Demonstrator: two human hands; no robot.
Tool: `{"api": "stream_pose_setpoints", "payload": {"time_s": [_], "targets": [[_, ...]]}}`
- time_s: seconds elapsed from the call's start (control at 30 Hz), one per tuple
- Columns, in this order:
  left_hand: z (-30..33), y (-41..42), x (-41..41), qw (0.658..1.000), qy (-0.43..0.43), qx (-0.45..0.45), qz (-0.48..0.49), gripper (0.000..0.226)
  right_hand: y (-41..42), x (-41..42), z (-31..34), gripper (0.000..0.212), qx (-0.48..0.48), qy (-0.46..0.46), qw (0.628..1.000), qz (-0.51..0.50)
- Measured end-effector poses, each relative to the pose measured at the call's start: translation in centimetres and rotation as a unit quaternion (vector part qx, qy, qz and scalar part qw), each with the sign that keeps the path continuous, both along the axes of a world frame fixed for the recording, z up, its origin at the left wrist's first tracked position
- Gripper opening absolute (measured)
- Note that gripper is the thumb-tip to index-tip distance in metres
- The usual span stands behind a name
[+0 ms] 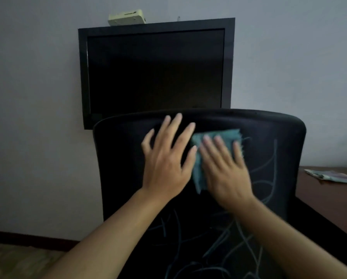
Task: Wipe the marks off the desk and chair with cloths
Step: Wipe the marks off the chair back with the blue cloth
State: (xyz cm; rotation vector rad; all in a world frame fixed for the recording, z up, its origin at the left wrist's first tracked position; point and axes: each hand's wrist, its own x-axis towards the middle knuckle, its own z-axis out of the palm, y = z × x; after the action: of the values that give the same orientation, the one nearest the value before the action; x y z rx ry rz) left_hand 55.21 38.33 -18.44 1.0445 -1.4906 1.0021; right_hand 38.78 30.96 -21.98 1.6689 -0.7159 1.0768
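A black chair back (269, 133) fills the middle of the view, scribbled with pale chalk-like marks (265, 168) on its right side and lower part. My right hand (224, 174) presses a teal cloth (216, 135) flat against the chair back, fingers straight; the hand looks blurred. My left hand (166, 158) rests flat on the chair back just left of the cloth, fingers spread and straight, its fingertips near the top edge. A brown desk (329, 198) shows at the right edge.
A dark wall-mounted screen (154, 71) hangs behind the chair, with a small pale box (126, 17) on top. Folded papers (333, 175) lie on the desk at the right. A wooden floor (17, 260) and dark skirting show at lower left.
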Motion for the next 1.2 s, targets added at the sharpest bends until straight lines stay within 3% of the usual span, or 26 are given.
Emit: {"api": "stream_pose_setpoints", "payload": {"time_s": [0.13, 0.33, 0.6, 0.7, 0.83, 0.93, 1.07, 1.2], "targets": [[2.1, -1.0, -2.7, 0.999, -0.043, 0.012, -0.006, 0.053, -0.1, -1.9, 3.8, 0.049, -0.014, -0.08, 0.996, 0.023], [2.5, -2.6, -2.4, 0.994, -0.106, 0.005, 0.033, 0.06, -0.4, -1.7, -7.1, 0.041, 0.054, -0.067, 0.996, 0.011], [2.5, -3.7, -1.2, 0.994, -0.098, -0.031, 0.046, 0.06, -1.5, -3.0, 4.3, 0.049, -0.042, -0.149, 0.987, 0.03], [2.7, -3.5, -1.1, 0.995, -0.078, -0.038, 0.041, 0.058, -1.9, -2.7, -0.3, 0.042, -0.018, -0.166, 0.985, 0.04], [2.6, -2.8, -1.4, 0.996, -0.074, -0.039, 0.039, 0.054, -1.0, -3.4, -6.4, 0.037, 0.036, -0.094, 0.995, 0.005], [3.0, -2.1, -1.2, 0.993, -0.086, -0.065, 0.037, 0.047, -0.4, -4.8, -1.8, 0.04, 0.019, -0.124, 0.992, 0.004], [3.5, -1.7, -3.9, 0.978, -0.171, -0.123, 0.002, 0.042, -0.1, -6.6, 3.7, 0.043, 0.002, -0.21, 0.978, 0.006], [4.7, -2.4, -8.1, 0.974, -0.209, -0.082, -0.039, 0.042, 0.4, -6.7, -3.8, 0.04, 0.083, -0.248, 0.965, 0.009]]}}
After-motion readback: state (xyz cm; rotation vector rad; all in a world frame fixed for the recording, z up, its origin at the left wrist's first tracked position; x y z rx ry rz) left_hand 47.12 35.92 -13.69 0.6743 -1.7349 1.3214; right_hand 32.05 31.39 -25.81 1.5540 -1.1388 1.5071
